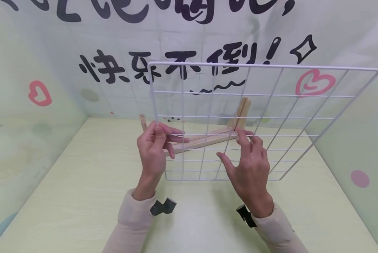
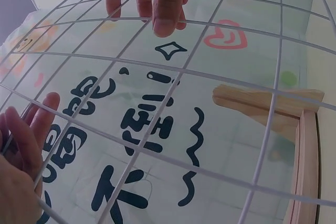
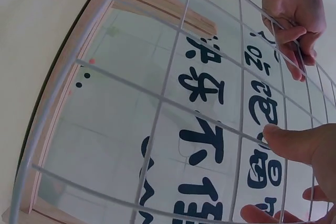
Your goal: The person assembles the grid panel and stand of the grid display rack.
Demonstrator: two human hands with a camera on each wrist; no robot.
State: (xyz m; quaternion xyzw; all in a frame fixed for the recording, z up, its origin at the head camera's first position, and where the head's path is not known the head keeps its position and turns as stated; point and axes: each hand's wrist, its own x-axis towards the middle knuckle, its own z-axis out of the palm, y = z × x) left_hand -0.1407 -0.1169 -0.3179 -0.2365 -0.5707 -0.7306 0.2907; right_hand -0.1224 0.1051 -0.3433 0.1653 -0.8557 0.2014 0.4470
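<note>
A white wire grid panel [image 1: 230, 117] stands tilted above the table, held up in front of me. My left hand [image 1: 153, 147] grips its left edge wire between thumb and curled fingers, with other fingers reaching behind the mesh. On the right, my right hand [image 1: 250, 168] touches the lower middle wires with its fingertips. Its thumb is spread away from the fingers, as the right wrist view also shows. Behind the panel lies a wooden frame [image 1: 204, 139], seen through the mesh, with a short upright piece [image 1: 243, 112] at its right end and another [image 1: 143, 122] at its left.
The pale wood-grain table [image 1: 81, 196] extends under both forearms. A printed backdrop [image 1: 119, 38] with black lettering and pink hearts rises behind it, and side walls [image 1: 350, 151] enclose the left and right. Dark devices [image 1: 163, 206] sit on both wrists.
</note>
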